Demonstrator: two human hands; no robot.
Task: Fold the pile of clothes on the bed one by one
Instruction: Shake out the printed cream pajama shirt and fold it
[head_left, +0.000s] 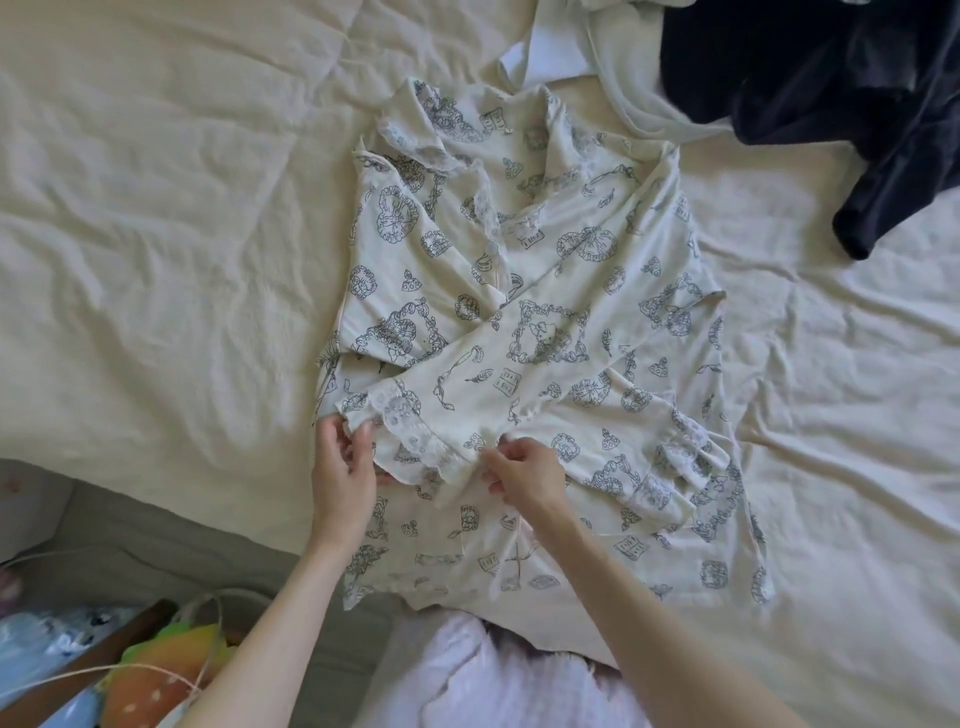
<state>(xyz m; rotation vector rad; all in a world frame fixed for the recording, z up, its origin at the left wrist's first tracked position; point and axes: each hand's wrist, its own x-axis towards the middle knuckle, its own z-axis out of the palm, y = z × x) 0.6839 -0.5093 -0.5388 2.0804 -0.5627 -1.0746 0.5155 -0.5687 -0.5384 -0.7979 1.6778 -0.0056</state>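
A cream pajama top (561, 291) with a dark blue print and lace trim lies spread on the bed, collar pointing away from me. One sleeve is folded diagonally across the front, its lace cuff near the lower left. My left hand (343, 473) pinches that cuff's edge. My right hand (524, 470) pinches the sleeve fabric just to the right of the cuff. A dark navy garment (831, 93) and a white garment (613, 67) lie crumpled at the far right of the bed.
The bed's cream sheet (156, 234) is wrinkled all around the top. Its near edge runs along the lower left, with grey floor (171, 551) beyond. A colourful bag with pale handles (161, 660) sits at the lower left.
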